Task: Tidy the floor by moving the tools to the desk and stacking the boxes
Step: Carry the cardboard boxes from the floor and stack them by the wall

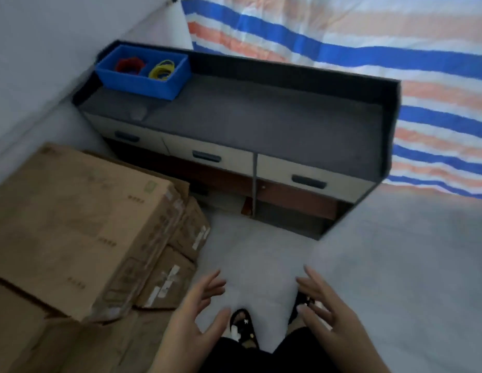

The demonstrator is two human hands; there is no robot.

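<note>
Nearest, left hand and right hand, both hands spread wide, empty, above sandalled feet. Stacked cardboard boxes at near left on floor. Far, dark tabletop; blue bin at its far-left corner, red and yellow rings inside.

In front of me the worktop has a dark grey surface with a raised dark rim at its back and sides. A blue bin sits on its far left corner, holding a red coil and a yellow coil. The rest of the surface is bare. The pale grey floor carries the cardboard boxes, stacked on my left beside the worktop.
</note>
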